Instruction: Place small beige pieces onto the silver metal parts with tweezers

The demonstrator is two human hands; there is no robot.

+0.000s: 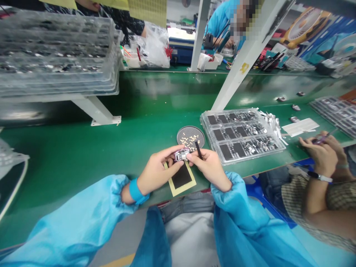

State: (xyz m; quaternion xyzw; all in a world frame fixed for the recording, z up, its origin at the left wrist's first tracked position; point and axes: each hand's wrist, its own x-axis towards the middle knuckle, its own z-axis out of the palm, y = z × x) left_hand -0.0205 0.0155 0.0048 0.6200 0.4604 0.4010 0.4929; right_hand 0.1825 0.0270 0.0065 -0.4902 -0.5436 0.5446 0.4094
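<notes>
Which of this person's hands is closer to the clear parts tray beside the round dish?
The right hand, just left of the clear parts tray; the left hand is farther left, holding the small device.

From the silver, purple-edged device (181, 154), a grey dish (191, 129) of cream bits (192, 138) sits at one o'clock, a black pad (182, 177) bordered pale yellow at six. The tabletop (139, 129) is green, the sleeve (83, 215) at eight bright blue, the garment (295, 198) at four checked.
</notes>
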